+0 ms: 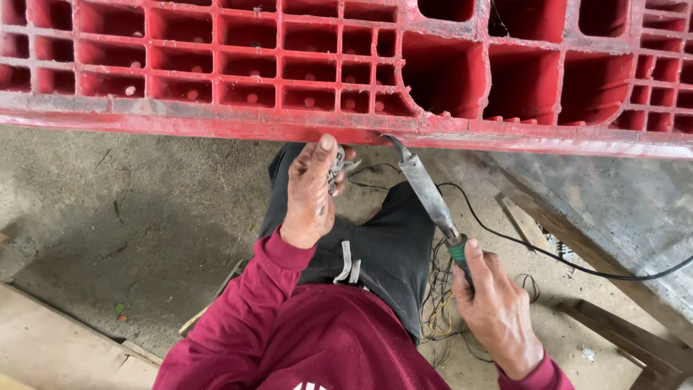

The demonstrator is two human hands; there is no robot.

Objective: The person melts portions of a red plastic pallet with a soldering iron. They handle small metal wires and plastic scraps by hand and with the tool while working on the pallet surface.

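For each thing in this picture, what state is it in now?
Red pallet: lying flat, ribbed cells facing the camera, edge worn.
Soldering iron: tip against the pallet edge.
Right hand: closed on the iron's green handle.
Left hand: thumb on the pallet edge, holding a small grey piece.
Black cord: slack.

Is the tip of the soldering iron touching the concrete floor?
No: the right hand holds the soldering iron raised, and its tip meets the edge of the red plastic pallet.

Soft, even daylight, faint shadows, sharp focus, slight wide-angle bending at edges.
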